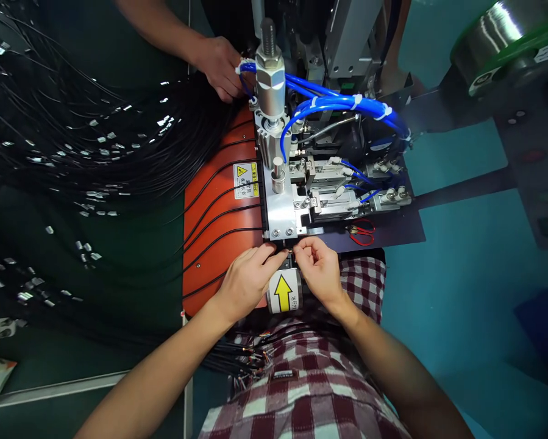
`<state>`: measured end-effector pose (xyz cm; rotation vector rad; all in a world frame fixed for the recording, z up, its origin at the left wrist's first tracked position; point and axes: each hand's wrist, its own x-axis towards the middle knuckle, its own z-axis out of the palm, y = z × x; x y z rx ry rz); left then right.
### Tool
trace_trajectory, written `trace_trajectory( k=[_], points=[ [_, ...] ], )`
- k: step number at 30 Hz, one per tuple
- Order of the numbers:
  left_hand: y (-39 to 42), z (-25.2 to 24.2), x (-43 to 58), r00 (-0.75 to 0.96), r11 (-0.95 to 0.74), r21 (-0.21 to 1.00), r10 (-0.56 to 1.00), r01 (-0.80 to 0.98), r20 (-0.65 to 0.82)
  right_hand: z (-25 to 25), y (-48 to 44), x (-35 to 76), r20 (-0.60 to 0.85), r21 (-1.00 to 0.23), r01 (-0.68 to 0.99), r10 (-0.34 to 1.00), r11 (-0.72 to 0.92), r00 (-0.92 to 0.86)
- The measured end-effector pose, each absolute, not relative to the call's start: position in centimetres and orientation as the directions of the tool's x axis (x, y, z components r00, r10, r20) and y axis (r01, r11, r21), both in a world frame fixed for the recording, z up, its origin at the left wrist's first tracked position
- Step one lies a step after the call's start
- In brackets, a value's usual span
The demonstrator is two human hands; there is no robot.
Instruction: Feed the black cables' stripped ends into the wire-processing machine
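Note:
My left hand and my right hand meet at the front edge of a small metal machine. Both pinch the end of a thin black wire right at the machine's lower edge. The fingers of each hand are pressed together on the wire tip. Several black wires run leftward across an orange plate. A bundle of black wires with bare copper ends lies in my lap.
Another person's hand rests at the top by the machine's silver cylinder and blue air hoses. A large heap of black wires with metal terminals fills the left. Red-handled cutters lie right of the machine. A wire spool stands top right.

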<state>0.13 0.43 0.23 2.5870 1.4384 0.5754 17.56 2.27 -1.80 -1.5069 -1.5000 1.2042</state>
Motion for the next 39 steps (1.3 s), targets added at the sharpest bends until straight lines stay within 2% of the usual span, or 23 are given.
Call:
trace_trajectory(
  k=[6,11,16,19,22,24,25,27,31,35,39],
  points=[
    [0.5,0.2,0.1,0.484,-0.550,0.293,0.833,0.782,0.270,-2.1,2.9,17.8,-0.390,-0.920,0.073,0.915,-0.384,-0.101],
    [0.5,0.3,0.1,0.471,-0.534,0.311,0.844,0.786,0.258,-1.5,2.9,18.4,-0.537,-0.834,-0.030,0.824,-0.551,-0.181],
    [0.5,0.1,0.1,0.469,-0.530,0.315,0.847,0.788,0.251,-1.6,1.2,18.4,-0.535,-0.829,-0.073,0.825,-0.554,-0.180],
    [0.4,0.1,0.0,0.459,-0.518,0.310,0.854,0.798,0.245,-1.4,0.7,17.9,-0.503,-0.860,-0.019,0.852,-0.510,-0.143],
    [0.3,0.3,0.1,0.449,-0.507,0.273,0.858,0.818,0.250,-0.9,0.9,18.0,-0.331,-0.927,0.215,0.940,-0.308,-0.078],
    [0.2,0.4,0.2,0.441,-0.493,0.235,0.864,0.838,0.244,-0.7,1.4,18.5,-0.196,-0.911,0.384,0.976,-0.146,-0.093],
    [0.0,0.5,0.3,0.442,-0.490,0.226,0.866,0.842,0.234,-0.6,1.7,18.7,-0.169,-0.903,0.418,0.978,-0.103,-0.123],
    [-0.2,0.4,0.3,0.456,-0.495,0.241,0.867,0.835,0.203,-0.8,2.4,19.2,-0.224,-0.925,0.353,0.953,-0.142,-0.203],
    [-0.6,0.0,0.4,0.456,-0.494,0.308,0.869,0.813,0.190,-1.7,3.6,19.8,-0.411,-0.910,0.103,0.844,-0.401,-0.345],
    [-0.6,-0.2,0.4,0.426,-0.469,0.339,0.883,0.816,0.197,-2.3,3.6,19.8,-0.442,-0.892,0.038,0.851,-0.451,-0.285],
    [-0.6,-0.2,0.5,0.407,-0.449,0.367,0.893,0.814,0.191,-2.3,3.0,19.0,-0.424,-0.900,-0.013,0.883,-0.435,-0.201]
  ],
)
